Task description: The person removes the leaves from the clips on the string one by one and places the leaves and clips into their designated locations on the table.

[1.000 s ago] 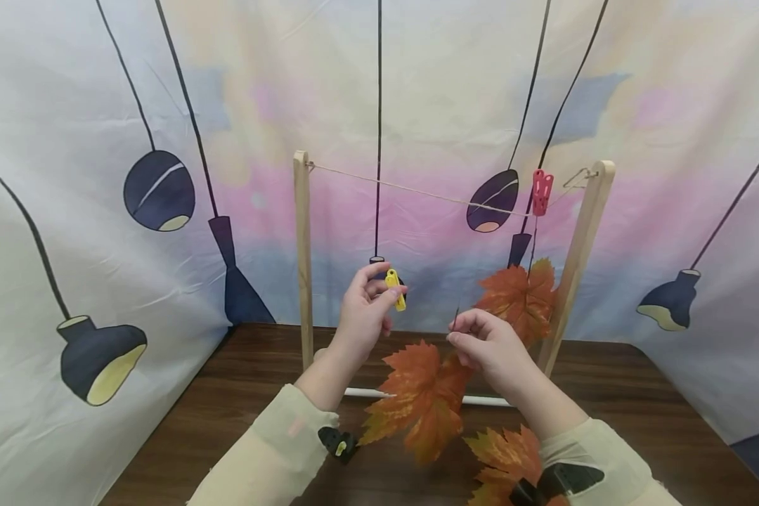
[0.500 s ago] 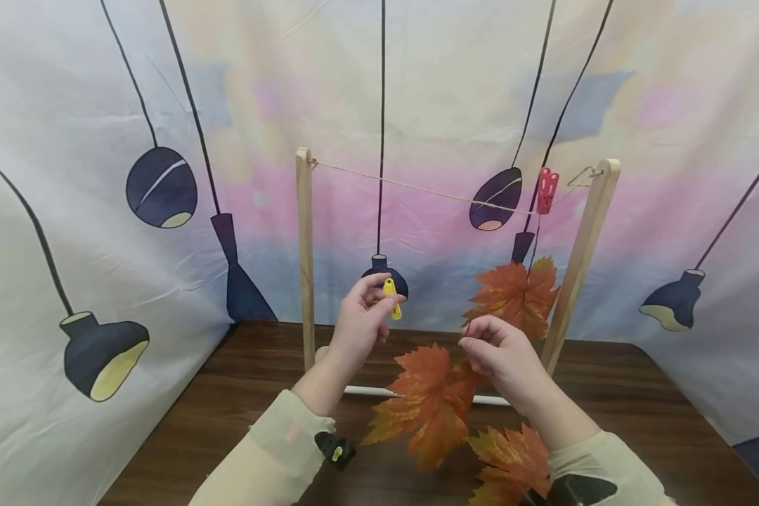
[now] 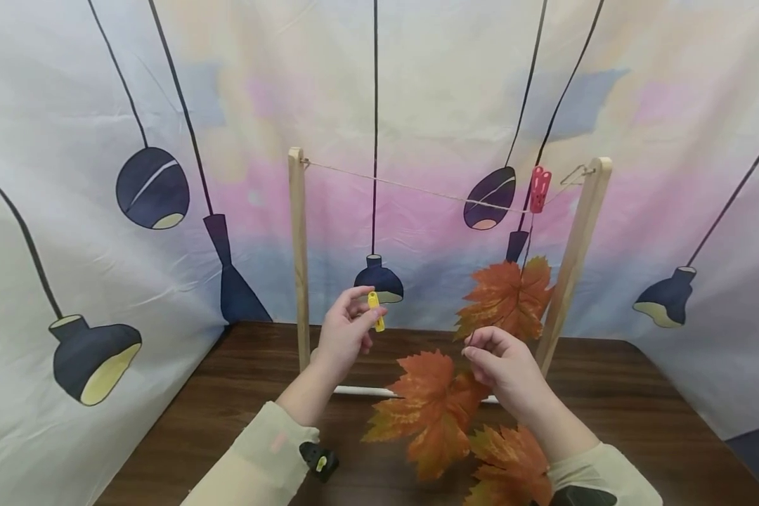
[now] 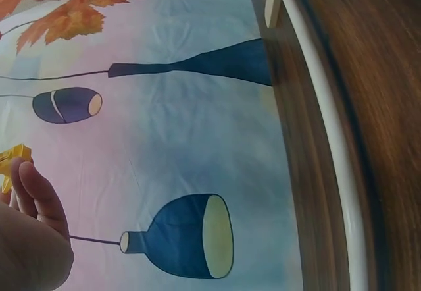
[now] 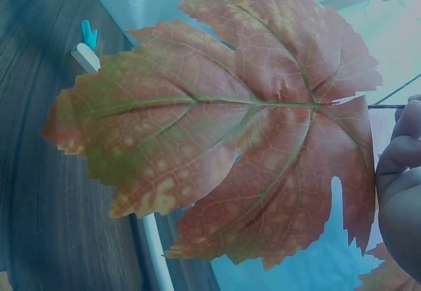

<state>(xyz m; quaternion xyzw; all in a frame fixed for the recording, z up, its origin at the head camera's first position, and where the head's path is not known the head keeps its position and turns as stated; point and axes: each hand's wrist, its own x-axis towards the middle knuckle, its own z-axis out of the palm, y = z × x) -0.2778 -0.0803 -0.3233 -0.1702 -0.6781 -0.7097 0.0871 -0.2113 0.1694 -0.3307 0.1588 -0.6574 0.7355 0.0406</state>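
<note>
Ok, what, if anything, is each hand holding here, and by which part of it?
The left hand pinches a yellow clothespin around its middle. The right hand pinches an orange leaf by its thin dark stem.

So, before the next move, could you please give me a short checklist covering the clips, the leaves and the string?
1. Yellow clip secured: ok, pinched in the left grip.
2. Front leaf secured: ok, the right grip pinches its stem.
3. Stem at the string: not ok, it sits apart and lower in the head view.
4. Room on the string: ok, a bare stretch lies left of the red clip.
5. Rear leaf hanging: ok, below the red clip.
6. Yellow clip's jaws open: cannot tell.
</note>
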